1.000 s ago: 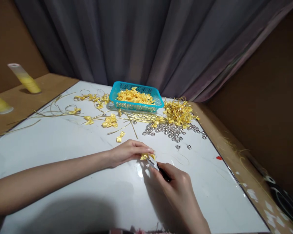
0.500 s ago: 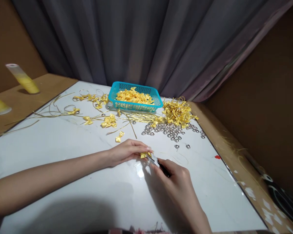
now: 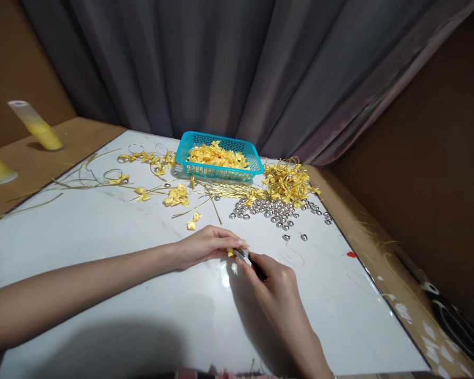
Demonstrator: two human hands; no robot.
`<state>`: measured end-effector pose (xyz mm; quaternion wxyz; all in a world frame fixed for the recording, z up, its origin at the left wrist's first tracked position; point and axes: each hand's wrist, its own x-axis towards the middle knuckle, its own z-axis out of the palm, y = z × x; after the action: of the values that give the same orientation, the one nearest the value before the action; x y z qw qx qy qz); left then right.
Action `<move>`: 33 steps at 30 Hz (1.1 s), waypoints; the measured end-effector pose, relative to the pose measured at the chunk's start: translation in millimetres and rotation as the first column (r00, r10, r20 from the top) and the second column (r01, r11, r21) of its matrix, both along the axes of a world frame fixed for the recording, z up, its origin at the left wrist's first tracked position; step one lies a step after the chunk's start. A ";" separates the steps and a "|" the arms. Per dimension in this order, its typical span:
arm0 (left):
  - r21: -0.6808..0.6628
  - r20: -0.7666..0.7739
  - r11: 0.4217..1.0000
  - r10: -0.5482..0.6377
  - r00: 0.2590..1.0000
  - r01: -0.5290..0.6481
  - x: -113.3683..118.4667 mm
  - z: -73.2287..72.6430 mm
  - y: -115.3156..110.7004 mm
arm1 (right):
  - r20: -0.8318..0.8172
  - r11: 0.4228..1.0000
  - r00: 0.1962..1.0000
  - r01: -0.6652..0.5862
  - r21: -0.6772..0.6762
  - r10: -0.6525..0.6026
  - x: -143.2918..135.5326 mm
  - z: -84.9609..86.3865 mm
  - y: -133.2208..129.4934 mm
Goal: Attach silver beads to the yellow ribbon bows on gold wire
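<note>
Fingertips of a left hand (image 3: 205,245) pinch together on a small yellow bow (image 3: 231,252) at the middle of a white table (image 3: 174,310), while the fingers of the right hand (image 3: 275,281) are wrapped around the dark handle of a tool (image 3: 244,256), its pale metal head against or just in front of the bow. Compared with half a second ago, the right hand and tool have shifted toward the left hand, which has barely moved, and less of the bow now shows. What remains visible is a glossy yellow patch, satin-like, the rest hidden by fingers and tool; whether it touches the tabletop cannot be told. Just beyond the left hand lies a loose yellow pair (image 3: 194,221); to its right, silver beads (image 3: 282,210) spread below a tangled yellow heap (image 3: 287,181). Gold cords (image 3: 229,189) lie before a turquoise basket (image 3: 182,150) of yellow bows. Two yellow spools (image 3: 43,134) stand at far left, and a grey curtain (image 3: 205,63) hangs behind.
</note>
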<state>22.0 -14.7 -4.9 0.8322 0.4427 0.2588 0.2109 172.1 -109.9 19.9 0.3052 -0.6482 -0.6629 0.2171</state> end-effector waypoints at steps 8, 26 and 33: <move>-0.011 0.005 1.000 -0.006 1.000 0.006 -0.3 -1.3 -0.2 | -0.001 0.999 1.000 -0.015 0.035 0.015 -0.8 -1.8 1.2; -0.041 -0.048 0.998 0.035 0.998 -0.037 -2.3 0.9 2.8 | 0.103 1.000 0.994 -0.022 0.007 0.022 19.2 6.5 -8.8; -0.041 -0.100 0.992 0.114 0.988 -0.119 -1.9 4.8 6.1 | 0.314 0.989 0.940 0.145 -0.006 -0.136 82.4 -10.2 -21.5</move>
<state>20.2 -8.6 -0.1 0.8150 0.4168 0.3293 0.2313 254.5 -131.4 9.7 0.2016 -0.7245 -0.6517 0.0991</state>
